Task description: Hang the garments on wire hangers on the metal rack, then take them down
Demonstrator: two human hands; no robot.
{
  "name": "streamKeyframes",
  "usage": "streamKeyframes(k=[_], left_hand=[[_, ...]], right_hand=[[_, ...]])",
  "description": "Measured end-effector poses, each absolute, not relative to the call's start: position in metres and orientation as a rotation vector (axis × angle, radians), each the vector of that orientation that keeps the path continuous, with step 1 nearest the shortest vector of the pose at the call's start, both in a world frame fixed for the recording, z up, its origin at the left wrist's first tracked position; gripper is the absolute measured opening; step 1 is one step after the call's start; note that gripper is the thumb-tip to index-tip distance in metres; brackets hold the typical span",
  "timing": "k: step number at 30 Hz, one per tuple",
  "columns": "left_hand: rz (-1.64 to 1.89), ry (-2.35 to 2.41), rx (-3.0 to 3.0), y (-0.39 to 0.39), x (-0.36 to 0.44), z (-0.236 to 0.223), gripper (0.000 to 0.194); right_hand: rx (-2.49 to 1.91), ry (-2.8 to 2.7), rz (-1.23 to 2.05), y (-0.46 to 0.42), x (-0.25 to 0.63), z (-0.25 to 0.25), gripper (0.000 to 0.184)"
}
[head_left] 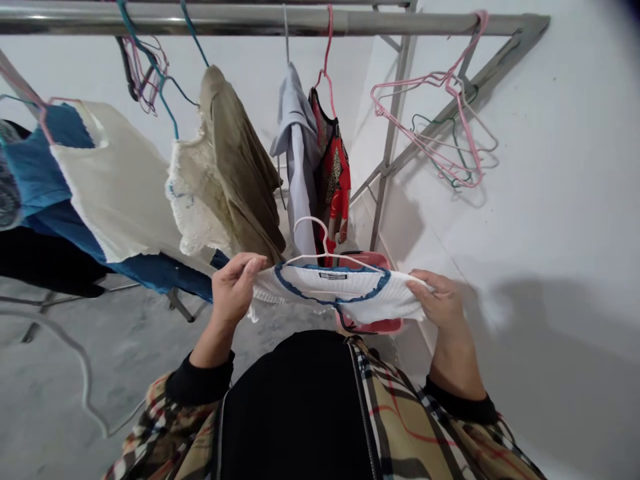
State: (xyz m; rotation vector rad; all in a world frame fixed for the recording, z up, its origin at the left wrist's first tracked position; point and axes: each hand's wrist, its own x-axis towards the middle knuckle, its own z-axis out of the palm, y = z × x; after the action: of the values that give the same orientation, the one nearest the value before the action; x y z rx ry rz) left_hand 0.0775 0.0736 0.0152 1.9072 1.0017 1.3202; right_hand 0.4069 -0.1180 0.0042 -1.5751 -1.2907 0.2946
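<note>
A white knitted top [345,293] with a blue-trimmed neckline is stretched between my two hands in front of my chest. A white wire hanger [320,243] sits in its neck, hook pointing up. My left hand [233,287] pinches the top's left shoulder with closed fingers. My right hand [440,300] grips the right shoulder, fingers wrapped over the fabric. Just behind the top, a red basket [373,261] partly shows on the floor.
A steel clothes rail [250,21] runs overhead. On it hang a cream and blue garment [110,187], a lace and olive one [225,173], a grey one [300,153], a red patterned one [336,173]. Empty pink hangers [440,127] hang at right. White wall at right.
</note>
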Motion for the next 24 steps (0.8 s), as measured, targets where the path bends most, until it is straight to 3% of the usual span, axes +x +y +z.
streamKeyframes(k=[4,11,15,24], left_hand=[[1.315,1.072,1.83,0.073,0.08,0.015,0.025],[0.984,1.246,2.273,0.064,0.1,-0.009,0.028],[1.007,1.379,2.399,0.065,0.11,-0.014,0.01],[0.962,0.768,1.757,0.052,0.105,0.006,0.009]], right_hand=[[-1.606,-1.393,0.22,-0.124,0.402,0.014,0.022],[-1.712,-1.309,0.177,-0.139,0.401,0.009,0.029],[-1.716,-1.279,0.094,-0.144,0.401,0.006,0.028],[-1.958,-1.156,0.04,-0.165,0.419,0.014,0.031]])
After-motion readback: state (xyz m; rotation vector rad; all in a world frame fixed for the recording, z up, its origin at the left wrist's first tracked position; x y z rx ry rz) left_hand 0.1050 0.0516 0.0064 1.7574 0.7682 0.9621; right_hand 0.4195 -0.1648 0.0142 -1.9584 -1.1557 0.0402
